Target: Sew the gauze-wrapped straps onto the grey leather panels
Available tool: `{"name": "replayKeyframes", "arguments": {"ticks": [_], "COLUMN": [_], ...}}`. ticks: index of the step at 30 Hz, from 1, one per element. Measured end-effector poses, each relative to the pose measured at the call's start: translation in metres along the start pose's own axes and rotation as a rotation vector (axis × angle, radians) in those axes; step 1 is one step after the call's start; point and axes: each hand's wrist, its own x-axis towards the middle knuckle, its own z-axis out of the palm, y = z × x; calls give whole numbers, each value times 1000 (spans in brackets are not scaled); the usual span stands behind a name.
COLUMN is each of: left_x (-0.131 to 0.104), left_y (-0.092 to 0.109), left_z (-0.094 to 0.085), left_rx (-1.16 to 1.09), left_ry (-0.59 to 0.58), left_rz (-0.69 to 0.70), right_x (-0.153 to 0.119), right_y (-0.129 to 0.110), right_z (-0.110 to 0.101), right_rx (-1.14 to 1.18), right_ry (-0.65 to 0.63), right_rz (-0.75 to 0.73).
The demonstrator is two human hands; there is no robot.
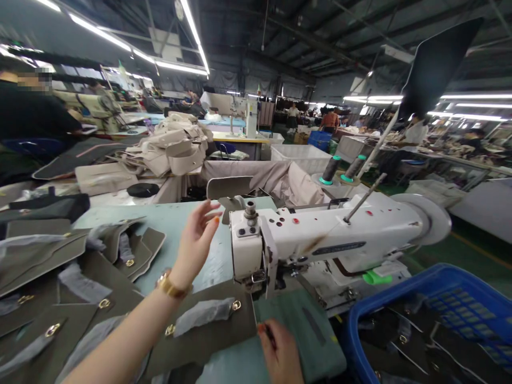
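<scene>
My left hand (202, 226), with a gold watch on its wrist, is raised over the pale green table, left of the white sewing machine (250, 250). Its fingers are apart and nothing shows in them. Low in front of the machine, my right hand (280, 349) is closed, with a small dark thing partly showing between the fingers that I cannot make out. It is close to the right edge of a dark olive panel (212, 333). A strap wrapped in whitish film (206, 316) with gold metal fittings lies on that panel.
Several similar panels (84, 266) overlap on the left of the table. A blue plastic basket (354, 330) with more pieces stands at the right. Beige pieces (180, 144) are heaped behind. Thread cones (330, 169) stand beyond the machine. A person (32, 114) sits at far left.
</scene>
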Motion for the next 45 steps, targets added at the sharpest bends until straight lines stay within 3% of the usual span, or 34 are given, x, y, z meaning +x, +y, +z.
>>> {"name": "replayKeyframes", "arguments": {"ticks": [1, 2, 4, 5, 6, 8, 10, 14, 18, 22, 26, 29, 32, 37, 41, 45], "left_x": [-31, -67, -145, -180, -208, -237, -230, -162, -119, -115, -115, -115, -115, -115, -113, -110], "left_y": [-1, -6, -25, -37, -49, -70, -82, -82, -72, -60, -50, -55, -65, -68, -57, -40], "left_z": [-7, -15, -31, -37, -40, -40, -34, -24, -28, -32, -28, -25, -23, -19, -12, -10], "left_rx": [52, 182, 382, 453, 522, 760, 926, 986, 892, 859, 872, 936, 1020, 1024, 1025, 1043], "left_ry": [20, -63, -336, -418, -454, -387, -357, -541, -777, -815, -779, -759, -766, -754, -728, -793], "left_rz": [13, 85, 246, 317, 388, 303, 227, 202, 220, 218, 205, 238, 274, 269, 218, 195], "right_x": [2, 5, 15, 20, 25, 31, 33, 31, 37, 48, 52, 53, 54, 55, 55, 52], "right_y": [7, 12, 15, 14, 12, 9, 7, 6, 3, 0, 2, 3, 1, 2, 1, 0], "right_z": [-3, -5, -5, -3, 1, 11, 21, 31, 23, 15, 14, 12, 6, 3, 11, 17], "right_rx": [41, 103, 258, 335, 409, 555, 707, 956, 860, 697, 668, 701, 731, 770, 712, 590], "right_ry": [19, 23, -10, -33, -51, -77, -105, -176, -181, -212, -234, -251, -322, -402, -306, -213], "right_rz": [55, 108, 191, 221, 247, 315, 441, 642, 491, 243, 160, 128, 158, 395, 361, 293]}}
